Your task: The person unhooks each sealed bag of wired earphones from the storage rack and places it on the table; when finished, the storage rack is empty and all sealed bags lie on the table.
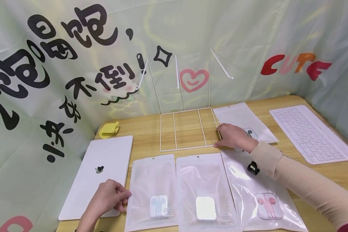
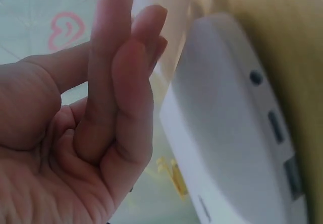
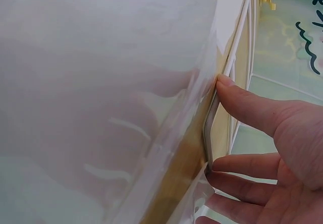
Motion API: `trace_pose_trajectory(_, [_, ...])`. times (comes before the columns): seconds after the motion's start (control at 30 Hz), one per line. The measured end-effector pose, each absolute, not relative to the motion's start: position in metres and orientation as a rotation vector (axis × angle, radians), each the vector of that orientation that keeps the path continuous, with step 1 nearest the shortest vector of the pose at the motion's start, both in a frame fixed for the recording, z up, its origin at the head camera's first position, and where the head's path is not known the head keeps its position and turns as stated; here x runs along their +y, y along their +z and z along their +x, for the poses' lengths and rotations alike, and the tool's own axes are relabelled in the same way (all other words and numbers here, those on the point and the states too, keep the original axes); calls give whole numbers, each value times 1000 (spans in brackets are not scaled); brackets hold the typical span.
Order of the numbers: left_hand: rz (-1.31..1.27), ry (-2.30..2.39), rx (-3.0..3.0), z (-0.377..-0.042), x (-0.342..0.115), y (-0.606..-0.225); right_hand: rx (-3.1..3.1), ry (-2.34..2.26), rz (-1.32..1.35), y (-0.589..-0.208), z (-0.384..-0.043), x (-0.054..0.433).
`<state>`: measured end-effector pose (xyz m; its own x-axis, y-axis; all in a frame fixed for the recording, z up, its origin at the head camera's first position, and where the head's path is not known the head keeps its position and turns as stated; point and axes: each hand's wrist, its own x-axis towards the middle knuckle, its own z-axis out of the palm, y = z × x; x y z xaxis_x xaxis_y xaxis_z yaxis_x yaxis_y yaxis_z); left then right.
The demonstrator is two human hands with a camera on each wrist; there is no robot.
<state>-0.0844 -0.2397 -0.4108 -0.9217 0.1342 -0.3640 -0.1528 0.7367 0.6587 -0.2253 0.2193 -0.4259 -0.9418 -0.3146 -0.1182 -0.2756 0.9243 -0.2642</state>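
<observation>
My right hand [image 1: 233, 137] is at the right front corner of a white wire rack [image 1: 188, 148]. In the right wrist view, the thumb and index fingertip pinch the rack's bent corner wire [image 3: 206, 128]. My left hand [image 1: 108, 196] hovers over the right edge of a white laptop [image 1: 104, 170], fingers loosely curled with nothing in them. Its fingertips come right to the left edge of a white pouch with pale blue earphones [image 1: 152, 174]. Beside that pouch lie one with a white square case [image 1: 203, 174] and one with pink earphones [image 1: 237, 190].
Another pouch [image 1: 240, 116] lies behind my right hand, partly covered by it. A white keyboard [image 1: 310, 132] stands at the far right. Near the laptop's back edge is a yellow plastic piece [image 1: 108, 130]. The rack's prongs rise before a printed curtain [image 1: 237, 38].
</observation>
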Motion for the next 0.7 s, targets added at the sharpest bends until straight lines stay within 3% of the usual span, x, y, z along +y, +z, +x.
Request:
trace_pose_trajectory(0.33, [-60,1010,2611,-94,-233,-399,2918,-377,-444,-425,-225,217])
trace_pose_trajectory(0.7, [175,897,2761,-119,-196,-375,2922,-396,-449,-423,-223,218])
